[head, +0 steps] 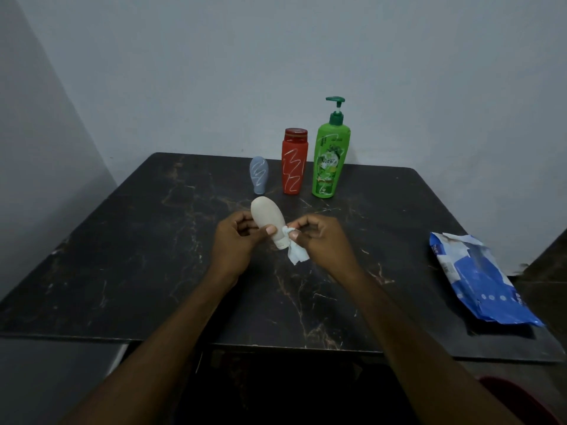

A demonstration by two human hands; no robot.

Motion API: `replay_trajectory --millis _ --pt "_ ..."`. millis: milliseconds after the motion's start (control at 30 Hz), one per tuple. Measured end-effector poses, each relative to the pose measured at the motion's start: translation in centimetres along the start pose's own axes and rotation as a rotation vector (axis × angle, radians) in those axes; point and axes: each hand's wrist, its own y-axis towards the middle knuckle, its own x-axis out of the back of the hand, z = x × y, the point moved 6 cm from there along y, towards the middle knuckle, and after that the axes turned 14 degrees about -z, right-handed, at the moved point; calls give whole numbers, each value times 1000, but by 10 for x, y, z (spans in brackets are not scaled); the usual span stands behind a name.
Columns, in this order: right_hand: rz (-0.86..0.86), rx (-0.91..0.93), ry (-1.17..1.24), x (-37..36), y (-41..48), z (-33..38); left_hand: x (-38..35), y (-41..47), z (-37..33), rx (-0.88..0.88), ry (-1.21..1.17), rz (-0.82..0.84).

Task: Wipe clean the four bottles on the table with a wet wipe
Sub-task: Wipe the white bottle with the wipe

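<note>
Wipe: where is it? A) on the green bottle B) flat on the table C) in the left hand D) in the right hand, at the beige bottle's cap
D: the right hand pinches the wipe at the cap end of the beige bottle, which the left hand holds.

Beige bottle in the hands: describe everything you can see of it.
The beige bottle is smooth, matte, plastic-looking, rounded at its far end and narrowing to a paler cap. It is tilted cap-down above the table. The left hand grips its lower body, thumb across the front; the right hand pinches a white wet wipe against the cap.
</note>
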Motion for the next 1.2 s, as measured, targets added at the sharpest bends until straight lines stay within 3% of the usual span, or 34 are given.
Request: replay_trajectory --millis 433,733,1000,1200 --pt "12 9 -107 -96 67 0 29 106 14 -128 391 -2" --pt "-160 2 -225 -127 111 -19 28 192 36 -147 461 -8" --pt "-100 160 -401 -149 112 -20 27 229 51 -163 477 7" --pt "-130 201 -393 -149 112 -24 21 235 55 -188 456 71"
